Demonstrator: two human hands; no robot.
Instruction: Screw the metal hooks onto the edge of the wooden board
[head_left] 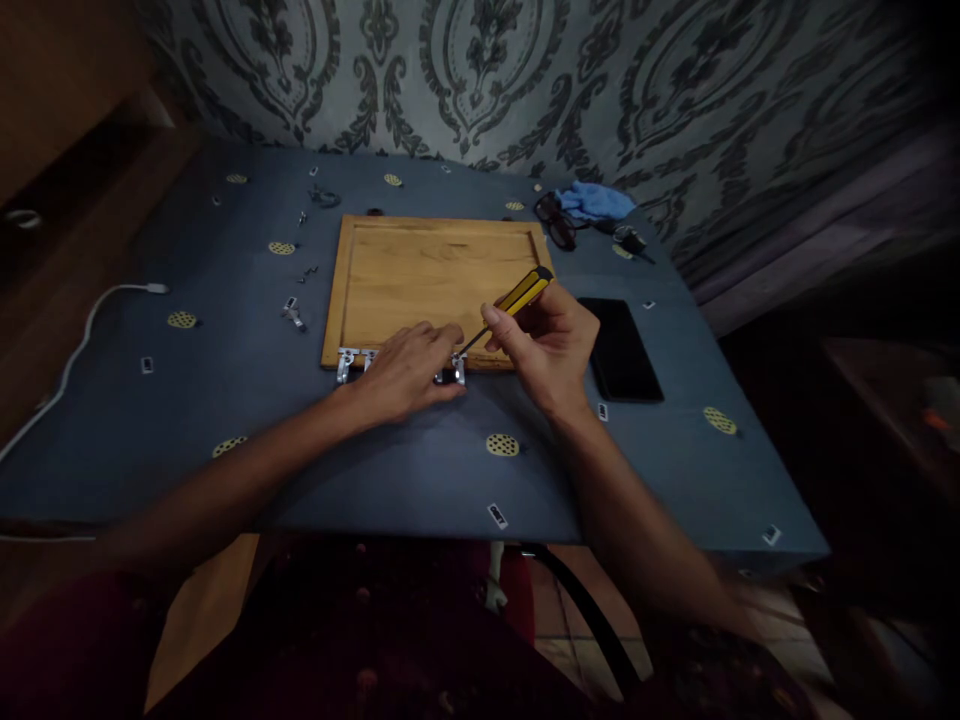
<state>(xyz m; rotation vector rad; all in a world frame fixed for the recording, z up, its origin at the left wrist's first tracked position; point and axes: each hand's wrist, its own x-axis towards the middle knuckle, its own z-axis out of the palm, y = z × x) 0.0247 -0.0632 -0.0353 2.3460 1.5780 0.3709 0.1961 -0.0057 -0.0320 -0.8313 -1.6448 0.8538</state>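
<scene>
A wooden panel (427,270) with a raised frame lies flat on the table. Metal hinges (346,364) sit along its near edge, partly covered by my left hand (409,372). That hand rests over the edge with its fingers stretched out, beside the hinge at the right (460,370). In my right hand (553,345) is a yellow and black screwdriver (525,290), tilted, its handle up to the right. The shaft points down at the right hinge, and the tip appears to meet it; any screw there is too small to make out.
A black tablet (622,350) lies right of the panel. Sunglasses (556,220), a blue cloth (596,201) and keys (631,240) are at the back right. Small screws (307,273) and a metal piece (294,316) lie to the left, with a white cable (94,325) farther out.
</scene>
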